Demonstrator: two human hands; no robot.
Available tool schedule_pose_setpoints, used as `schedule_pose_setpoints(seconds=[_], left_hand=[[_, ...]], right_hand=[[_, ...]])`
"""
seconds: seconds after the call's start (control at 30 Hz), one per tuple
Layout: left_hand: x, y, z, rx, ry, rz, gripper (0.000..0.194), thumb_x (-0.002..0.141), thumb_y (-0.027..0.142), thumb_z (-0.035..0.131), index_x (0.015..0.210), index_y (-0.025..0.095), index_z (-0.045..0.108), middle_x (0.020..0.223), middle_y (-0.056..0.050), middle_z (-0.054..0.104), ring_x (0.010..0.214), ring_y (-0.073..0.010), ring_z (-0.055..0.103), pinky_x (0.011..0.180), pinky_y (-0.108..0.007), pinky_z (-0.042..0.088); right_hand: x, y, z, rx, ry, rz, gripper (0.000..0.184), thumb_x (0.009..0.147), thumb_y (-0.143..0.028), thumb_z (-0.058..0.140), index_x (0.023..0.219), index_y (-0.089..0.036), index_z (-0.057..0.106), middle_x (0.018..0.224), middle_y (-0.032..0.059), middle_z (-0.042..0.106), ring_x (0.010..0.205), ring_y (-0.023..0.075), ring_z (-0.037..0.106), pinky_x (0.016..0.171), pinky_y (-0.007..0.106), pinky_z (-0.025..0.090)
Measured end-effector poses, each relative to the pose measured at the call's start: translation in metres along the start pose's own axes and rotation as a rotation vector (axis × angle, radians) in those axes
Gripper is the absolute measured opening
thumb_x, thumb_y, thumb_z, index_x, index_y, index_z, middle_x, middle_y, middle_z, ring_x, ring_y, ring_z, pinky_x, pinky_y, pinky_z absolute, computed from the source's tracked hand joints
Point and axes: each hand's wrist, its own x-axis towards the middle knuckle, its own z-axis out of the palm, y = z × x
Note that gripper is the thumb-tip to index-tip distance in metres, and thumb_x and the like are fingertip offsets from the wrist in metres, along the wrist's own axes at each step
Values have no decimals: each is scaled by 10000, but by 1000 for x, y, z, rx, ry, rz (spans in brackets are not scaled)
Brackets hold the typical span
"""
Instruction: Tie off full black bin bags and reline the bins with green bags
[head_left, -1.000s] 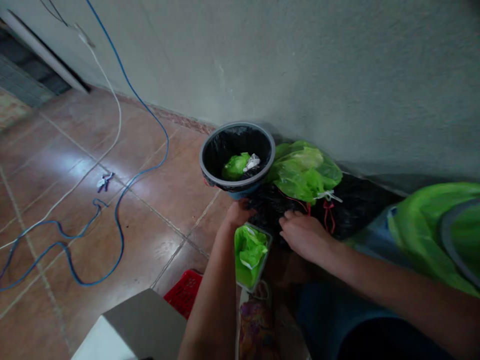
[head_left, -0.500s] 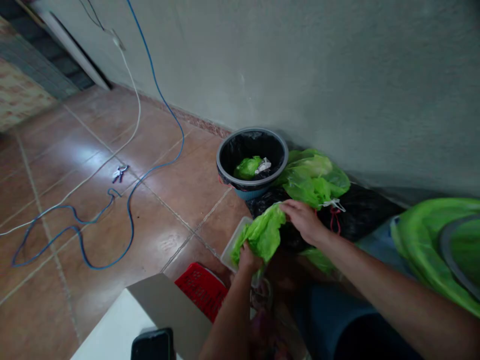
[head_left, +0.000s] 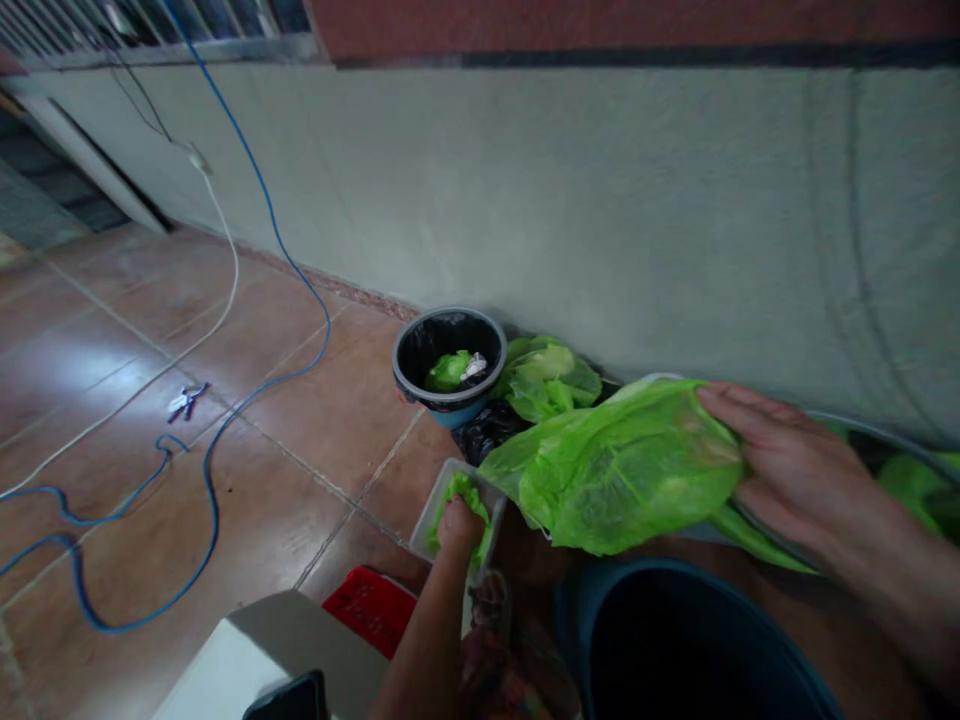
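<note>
Two hands busy: left hand (head_left: 459, 522) clutches green bags in tray (head_left: 424, 522); right hand (head_left: 780, 470), at 3 o'clock, grips bag (head_left: 622, 470)

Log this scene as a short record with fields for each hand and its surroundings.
left hand: pressing on green plastic bags in a clear rectangular tray
right hand: holding a crumpled green plastic bag
below: dark blue round bin
by wall: small grey-rimmed bin with black liner
floor: blue cable, red perforated basket
</note>
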Motion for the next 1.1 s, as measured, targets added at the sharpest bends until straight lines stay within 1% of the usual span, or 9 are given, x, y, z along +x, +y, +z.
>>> schedule_pose_setpoints(seconds=[0.13, 0.23, 0.3, 0.4, 0.47, 0.67, 0.77, 0.93, 1.1], left_hand=[[-74, 75, -60, -216, 55, 501, 551, 792, 151, 596, 1336, 122, 513, 1295, -176, 612, 1220, -276, 566, 1035, -375, 420], [-160, 129, -91, -540, -199, 1052, 617, 822, 271, 641, 1403, 190, 450, 1295, -111, 615, 1157, -223, 590, 979, -361, 471], [-220, 155, -100, -542, -313, 1310, 639, 772, 284, 707, 1372, 220, 494, 1300, -82, 612, 1142, -208, 586, 955, -329, 481], [-288, 178, -98, -396, -197, 1420, 310, 820, 221, 606, 1122, 196, 672, 1031, -29, 708, 955, -163, 633, 858, -272, 502], [-313, 182, -93, -318, -69, 1427, 249, 822, 147, 529, 978, 186, 719, 902, -12, 715, 859, -145, 637, 805, -248, 505], [-308, 167, -75, -54, 425, 1392, 335, 720, 32, 498, 863, 198, 752, 930, -40, 691, 886, -162, 640, 887, -282, 496], [-284, 151, -60, 43, 519, 1273, 315, 726, 51, 522, 872, 198, 759, 937, -51, 676, 850, -164, 646, 846, -289, 514], [-269, 138, -33, 16, 348, 1239, 274, 711, 76, 575, 863, 213, 758, 892, -22, 699, 858, -159, 665, 842, -279, 517], [-300, 146, -2, 56, 215, 1379, 288, 717, 54, 564, 888, 201, 744, 854, -11, 680, 816, -128, 652, 806, -236, 497]], right_hand=[[-64, -47, -21, 73, -44, 102, 281, 725, -345, 768, 980, -249, 701, 969, 57, 744, 815, 220, 703, 724, 335, 564], [-112, -75, -35, 98, -128, 52, 385, 728, -345, 771, 1088, -235, 688, 1049, 72, 736, 857, 208, 701, 763, 320, 554], [-139, -89, -47, 93, -180, -11, 438, 723, -345, 771, 1131, -225, 669, 1056, 69, 730, 846, 192, 699, 764, 310, 554], [-170, -100, -74, 26, -196, -153, 461, 738, -348, 742, 1172, -227, 643, 1050, 55, 723, 819, 172, 690, 743, 301, 553], [-184, -99, -97, -102, -140, -254, 434, 750, -322, 714, 1166, -220, 642, 1043, 46, 718, 835, 173, 683, 743, 296, 547], [-208, -48, -168, -815, 274, -373, 341, 759, -69, 560, 1048, -170, 709, 968, 62, 728, 868, 194, 678, 801, 293, 510], [-215, -15, -191, -999, 418, -299, 315, 811, -39, 478, 961, -158, 729, 986, 86, 732, 883, 206, 684, 827, 302, 499], [-226, 5, -201, -994, 422, -244, 274, 836, -109, 506, 1001, -165, 717, 1028, 94, 726, 911, 223, 680, 848, 332, 500], [-233, 5, -164, -775, 121, -471, 432, 785, -172, 626, 1217, -175, 619, 1216, 108, 658, 1095, 232, 621, 962, 365, 462]])
